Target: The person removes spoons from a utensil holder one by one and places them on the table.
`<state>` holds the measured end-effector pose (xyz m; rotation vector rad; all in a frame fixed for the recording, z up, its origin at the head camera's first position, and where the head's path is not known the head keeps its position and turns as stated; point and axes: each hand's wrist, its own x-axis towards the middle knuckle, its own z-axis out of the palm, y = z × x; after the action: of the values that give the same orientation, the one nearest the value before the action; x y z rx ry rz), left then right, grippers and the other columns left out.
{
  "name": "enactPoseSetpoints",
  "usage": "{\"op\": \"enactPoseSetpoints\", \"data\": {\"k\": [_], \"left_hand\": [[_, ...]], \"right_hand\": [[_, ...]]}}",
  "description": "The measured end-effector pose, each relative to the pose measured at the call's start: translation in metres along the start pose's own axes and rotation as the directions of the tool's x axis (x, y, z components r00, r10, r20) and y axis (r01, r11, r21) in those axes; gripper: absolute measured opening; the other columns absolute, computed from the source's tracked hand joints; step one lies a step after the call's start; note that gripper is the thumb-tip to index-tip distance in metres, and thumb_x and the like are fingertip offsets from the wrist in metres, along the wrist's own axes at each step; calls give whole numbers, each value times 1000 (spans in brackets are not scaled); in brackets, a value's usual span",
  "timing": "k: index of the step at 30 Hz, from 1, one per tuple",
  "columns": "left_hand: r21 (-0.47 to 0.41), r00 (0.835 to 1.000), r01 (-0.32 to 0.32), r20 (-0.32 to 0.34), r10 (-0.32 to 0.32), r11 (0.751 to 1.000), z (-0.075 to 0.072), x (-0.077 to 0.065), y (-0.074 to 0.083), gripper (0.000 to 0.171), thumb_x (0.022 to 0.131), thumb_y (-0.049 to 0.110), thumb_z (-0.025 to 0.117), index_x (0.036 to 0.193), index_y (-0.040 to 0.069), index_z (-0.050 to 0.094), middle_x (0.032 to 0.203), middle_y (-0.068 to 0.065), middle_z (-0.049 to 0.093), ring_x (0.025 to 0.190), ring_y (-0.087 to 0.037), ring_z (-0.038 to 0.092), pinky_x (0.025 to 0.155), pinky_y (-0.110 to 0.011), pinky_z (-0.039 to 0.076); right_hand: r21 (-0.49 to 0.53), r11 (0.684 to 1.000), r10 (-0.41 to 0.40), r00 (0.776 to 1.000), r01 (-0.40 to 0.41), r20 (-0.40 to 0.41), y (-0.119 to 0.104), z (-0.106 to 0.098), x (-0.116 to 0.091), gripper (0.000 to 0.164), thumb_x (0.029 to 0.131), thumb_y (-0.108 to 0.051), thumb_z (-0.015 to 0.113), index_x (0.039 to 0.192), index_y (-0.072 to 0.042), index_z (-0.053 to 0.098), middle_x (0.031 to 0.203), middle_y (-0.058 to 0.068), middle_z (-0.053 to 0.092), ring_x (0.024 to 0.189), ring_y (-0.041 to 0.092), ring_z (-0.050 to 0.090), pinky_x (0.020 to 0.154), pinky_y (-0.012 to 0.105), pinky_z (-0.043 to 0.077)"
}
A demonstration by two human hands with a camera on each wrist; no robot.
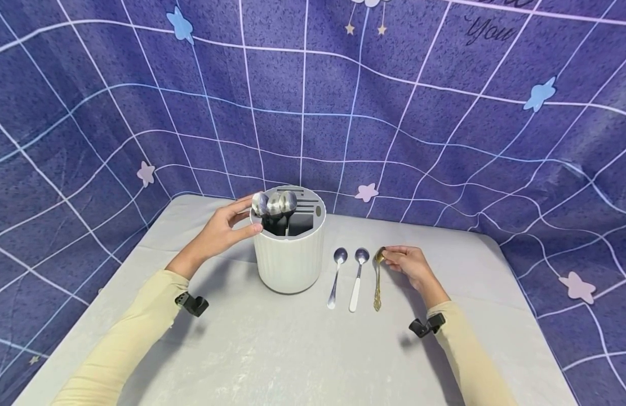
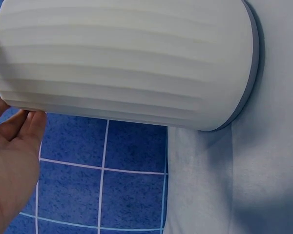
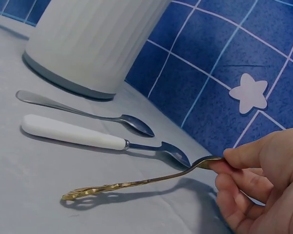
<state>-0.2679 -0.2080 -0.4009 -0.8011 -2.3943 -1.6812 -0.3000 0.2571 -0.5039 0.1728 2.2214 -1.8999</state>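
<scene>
A white ribbed utensil holder stands upright, with several spoons in one compartment, bowls up. My left hand grips the holder's upper left side, thumb at the front rim and fingers farther back. In the left wrist view, part of that hand lies against the ribbed wall. My right hand pinches a gold spoon by its bowl between thumb and fingers. In the right wrist view, the ornate handle of this gold spoon points away from the hand, its shadow beneath.
Between the holder and the gold spoon lie a plain metal spoon and a white-handled spoon, side by side. They rest on a table with a pale cloth. Behind hangs a purple-blue grid curtain with stars.
</scene>
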Motion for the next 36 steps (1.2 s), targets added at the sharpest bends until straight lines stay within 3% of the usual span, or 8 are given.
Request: {"op": "enactPoseSetpoints", "data": {"k": [17,22,27,31,36], "left_hand": [[-7,1000,0,0,0,1000,2,1,-1,62,93,2,71,148,-8,45,162,-19,35,152,-31,29,122,-31,34],[-14,1000,-2,-2,2,1000,2,1,0,62,93,1,70,148,-10,45,162,-21,34,152,-33,28,123,-35,33],[-9,1000,-9,-3,9,1000,1,0,1,62,93,2,71,148,-10,44,162,-21,34,152,-34,28,121,-25,35],[-9,1000,-9,-4,9,1000,1,0,-1,63,93,2,71,149,-9,44,162,-20,34,152,-32,28,117,-16,35],[-16,1000,-13,-2,13,1000,1,0,-1,64,92,3,72,148,-9,44,162,-20,34,152,-32,28,116,-15,35]], "right_hand": [[-20,999,49,999,-49,23,7,2,2,40,98,-8,66,130,15,59,81,-5,74,73,5,69,66,17,59],[-107,991,79,996,-74,39,1,-5,-5,44,101,-16,63,133,13,57,92,3,77,77,7,70,70,21,61],[-234,970,75,996,-62,44,-7,-11,-13,44,102,-19,61,133,12,57,110,16,76,87,14,72,79,29,63],[-273,960,71,997,-59,37,-14,-14,-18,42,101,-18,61,132,11,58,112,17,76,86,15,72,78,29,63],[-298,954,39,999,-27,35,-29,-13,-26,40,102,-16,57,133,10,58,114,18,75,84,13,71,77,30,61]]}}
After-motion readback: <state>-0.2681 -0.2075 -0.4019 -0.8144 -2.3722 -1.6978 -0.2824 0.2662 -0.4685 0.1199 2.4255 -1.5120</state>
